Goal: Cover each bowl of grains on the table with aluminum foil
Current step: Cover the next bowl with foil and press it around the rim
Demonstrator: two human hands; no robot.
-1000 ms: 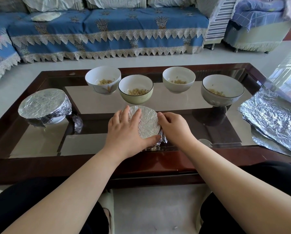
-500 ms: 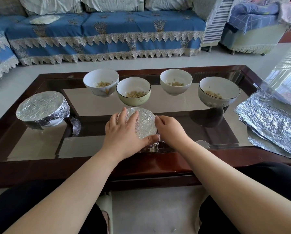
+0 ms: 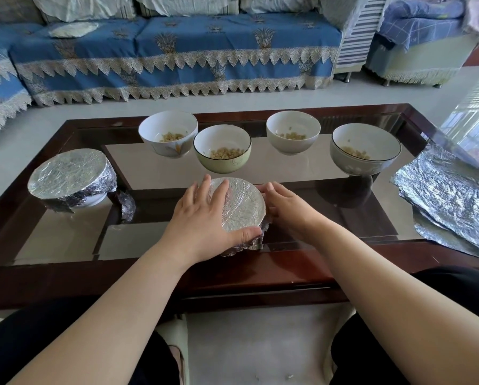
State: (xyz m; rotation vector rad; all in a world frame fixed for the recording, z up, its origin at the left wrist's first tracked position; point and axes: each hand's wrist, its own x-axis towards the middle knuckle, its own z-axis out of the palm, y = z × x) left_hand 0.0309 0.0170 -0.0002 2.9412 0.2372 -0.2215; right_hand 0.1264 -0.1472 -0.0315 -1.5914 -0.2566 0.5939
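Observation:
A small foil-covered bowl (image 3: 243,207) stands near the front edge of the glass table (image 3: 302,173). My left hand (image 3: 202,215) lies over its left side, fingers on the foil top and thumb curled round the near rim. My right hand (image 3: 288,207) cups the bowl's right side, fingers curled against the foil there. A larger foil-covered bowl (image 3: 68,173) sits at the left. Behind stand several uncovered bowls of grains: a white flowered bowl (image 3: 160,126), a green bowl (image 3: 223,165), a plain white bowl (image 3: 293,145) and a footed bowl (image 3: 363,162).
Crumpled foil sheets (image 3: 449,201) lie stacked at the table's right end. A small foil scrap (image 3: 127,204) lies beside the large covered bowl. The table has a dark wooden frame (image 3: 260,273); a blue-covered sofa (image 3: 177,51) stands behind it.
Both hands stay on the small covered bowl. My right hand has slid from the near right corner round to the bowl's right side.

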